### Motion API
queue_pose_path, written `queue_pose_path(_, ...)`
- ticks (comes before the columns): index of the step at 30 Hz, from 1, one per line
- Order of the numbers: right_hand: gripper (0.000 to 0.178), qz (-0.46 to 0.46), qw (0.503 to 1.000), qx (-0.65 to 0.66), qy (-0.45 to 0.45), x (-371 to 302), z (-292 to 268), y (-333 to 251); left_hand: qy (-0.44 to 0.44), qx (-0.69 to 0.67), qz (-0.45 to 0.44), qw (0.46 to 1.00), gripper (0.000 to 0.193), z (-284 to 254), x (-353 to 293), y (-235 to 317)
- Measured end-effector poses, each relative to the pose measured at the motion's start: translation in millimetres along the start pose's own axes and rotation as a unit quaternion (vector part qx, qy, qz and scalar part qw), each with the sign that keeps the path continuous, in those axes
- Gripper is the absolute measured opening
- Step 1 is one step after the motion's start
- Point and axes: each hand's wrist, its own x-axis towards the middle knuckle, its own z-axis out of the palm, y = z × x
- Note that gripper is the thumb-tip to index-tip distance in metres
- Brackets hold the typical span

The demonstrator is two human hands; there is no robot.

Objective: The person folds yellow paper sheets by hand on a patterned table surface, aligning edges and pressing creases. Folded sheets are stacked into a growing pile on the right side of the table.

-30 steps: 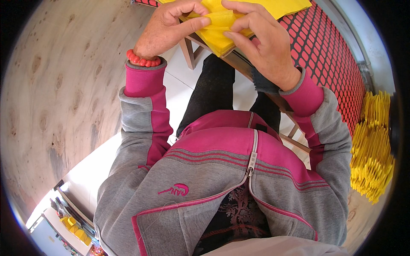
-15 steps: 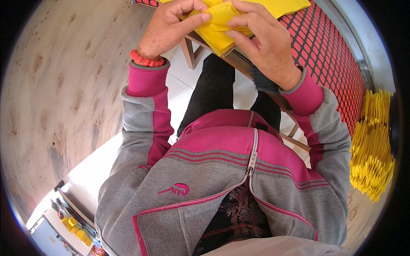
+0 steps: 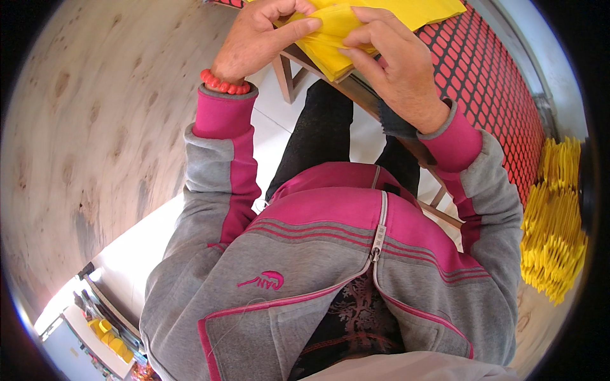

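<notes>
A folded piece of thin yellow sheet material [image 3: 327,47], cloth or paper, lies at the top middle over the near edge of a table. My left hand [image 3: 264,38], wearing a red bead bracelet [image 3: 223,84], pinches the sheet's left side between thumb and curled fingers. From the right, my right hand [image 3: 400,73] grips its right side with thumb and bent fingers. Creases and a raised fold run between the two hands. Behind them more yellow material [image 3: 422,11] lies flat; its far part is cut off by the frame.
A red cover with black netting pattern [image 3: 492,95] spreads over the table on the right. Below it stands a wooden frame with legs [image 3: 284,79]. Folded yellow pieces [image 3: 553,235] are piled at far right. A wood-grain board [image 3: 108,120] fills the left; yellow items [image 3: 109,336] sit lower left.
Both hands have shifted slightly right and down in the picture, still on the sheet. The raised fold between them has changed shape a little.
</notes>
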Motion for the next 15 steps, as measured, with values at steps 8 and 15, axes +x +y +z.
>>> queue_pose_path(8,0.016,0.006,1.000,0.012,-0.003,-0.3,1.0,0.6,-0.024,-0.063,0.013,0.998,0.009,-4.0,1.9,-8.7)
queue_pose_path(15,0.017,0.011,1.000,0.010,0.000,-1.1,1.8,3.6,-0.036,-0.056,0.015,0.998,0.010,-4.8,2.4,-5.5)
